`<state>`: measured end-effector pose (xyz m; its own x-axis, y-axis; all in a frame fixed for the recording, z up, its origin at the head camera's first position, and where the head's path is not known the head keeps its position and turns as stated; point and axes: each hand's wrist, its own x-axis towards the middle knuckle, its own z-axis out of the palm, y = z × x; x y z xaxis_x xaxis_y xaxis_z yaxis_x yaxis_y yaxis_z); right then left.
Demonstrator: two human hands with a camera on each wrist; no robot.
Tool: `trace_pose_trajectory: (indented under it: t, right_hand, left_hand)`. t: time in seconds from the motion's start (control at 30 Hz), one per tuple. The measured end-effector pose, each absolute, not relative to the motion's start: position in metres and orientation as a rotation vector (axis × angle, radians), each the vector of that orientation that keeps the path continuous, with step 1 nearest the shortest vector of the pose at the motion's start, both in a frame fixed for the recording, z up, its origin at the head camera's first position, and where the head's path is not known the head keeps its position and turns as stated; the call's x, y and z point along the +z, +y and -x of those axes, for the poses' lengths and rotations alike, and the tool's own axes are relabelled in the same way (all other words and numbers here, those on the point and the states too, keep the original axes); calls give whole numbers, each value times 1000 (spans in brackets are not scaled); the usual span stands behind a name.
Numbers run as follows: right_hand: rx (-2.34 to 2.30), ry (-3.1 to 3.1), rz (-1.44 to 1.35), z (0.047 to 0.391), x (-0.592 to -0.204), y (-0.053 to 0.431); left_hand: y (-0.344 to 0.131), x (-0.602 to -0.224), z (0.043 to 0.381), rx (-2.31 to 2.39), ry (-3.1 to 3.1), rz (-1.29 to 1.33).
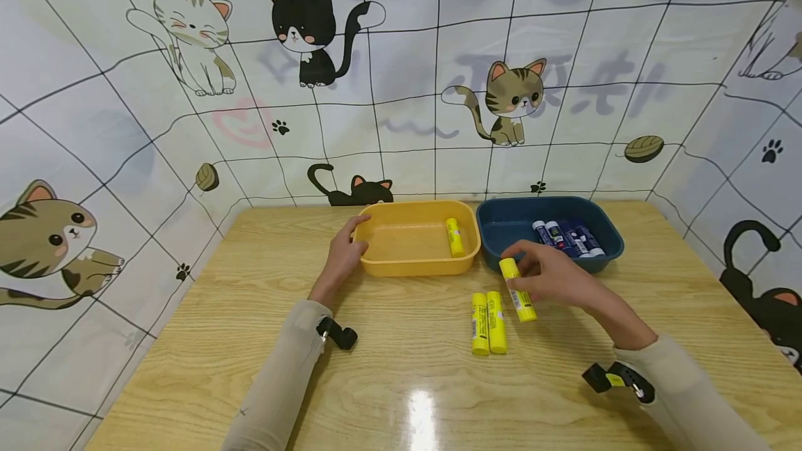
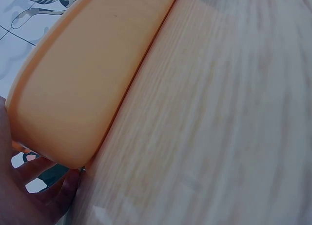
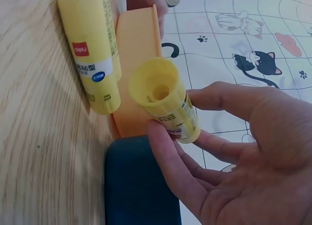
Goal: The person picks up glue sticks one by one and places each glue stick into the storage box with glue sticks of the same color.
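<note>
My right hand (image 1: 554, 273) pinches a yellow glue stick (image 1: 519, 291) between thumb and fingers, in front of the dark blue tray (image 1: 498, 218). In the right wrist view, the hollow end of that glue stick (image 3: 156, 83) faces the camera. Two more yellow glue sticks, one (image 1: 479, 326) beside the other (image 1: 496, 326), lie side by side on the table just left of it. My left hand (image 1: 342, 256) grips the left end of the yellow tray (image 1: 401, 268), fingers at its rim and outer wall. Inside that tray, toward its right end, lies one yellow glue stick (image 1: 454, 237).
Several dark blue and white sticks (image 1: 564, 236) lie in the blue tray, which stands right beside the yellow one. Both trays sit near the back edge of the wooden table (image 1: 376, 395). Behind rises a cat-printed sheet (image 1: 407, 110), which also covers both sides.
</note>
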<state>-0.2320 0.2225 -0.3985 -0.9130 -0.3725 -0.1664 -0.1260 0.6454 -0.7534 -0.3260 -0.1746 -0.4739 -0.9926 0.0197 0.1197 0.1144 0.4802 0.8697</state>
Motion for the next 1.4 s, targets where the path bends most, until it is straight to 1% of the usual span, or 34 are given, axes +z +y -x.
trace_pose_trajectory:
  t: [0.37, 0.63, 0.8, 1.03, 1.4]
  right_hand:
    - [-1243, 2552, 372, 237, -391, 213]
    - [-1273, 2591, 361, 248, -387, 203]
    - [-1309, 2553, 396, 253, -382, 196]
    - [-1329, 2544, 449, 266, -374, 183]
    - [-1329, 2579, 401, 286, -369, 169]
  left_hand:
    - [-173, -474, 325, -1565, -2611, 110]
    - [-173, -474, 325, -1553, -2607, 122]
    - [-173, -475, 326, -1558, -2609, 115]
    - [-175, -474, 325, -1583, -2579, 109]
    - [-174, -475, 325, -1575, -2588, 113]
